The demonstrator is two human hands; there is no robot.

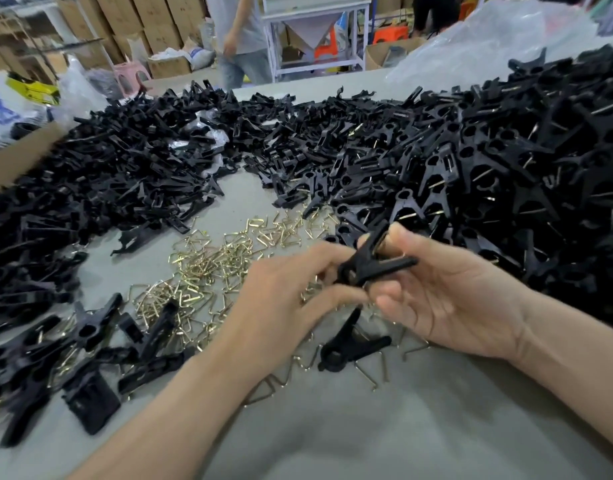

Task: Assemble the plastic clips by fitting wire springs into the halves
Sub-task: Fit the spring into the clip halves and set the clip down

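Above the grey table (333, 427) I hold one black plastic clip (374, 263) between both hands. My left hand (281, 299) pinches its jaw end with curled fingers. My right hand (447, 296) grips the two spread handle ends, thumb on top. Whether a spring sits in this clip is hidden by my fingers. Brass wire springs (208, 268) lie scattered on the table just beyond my left hand. Another black clip (350, 344) lies on the table under my hands.
A heap of loose black clip halves (125, 168) covers the left and far side. A taller heap of clips with springs (523, 168) fills the right. Several clips (55, 358) lie at the near left. A person (242, 39) stands beyond the table, by cardboard boxes (125, 19).
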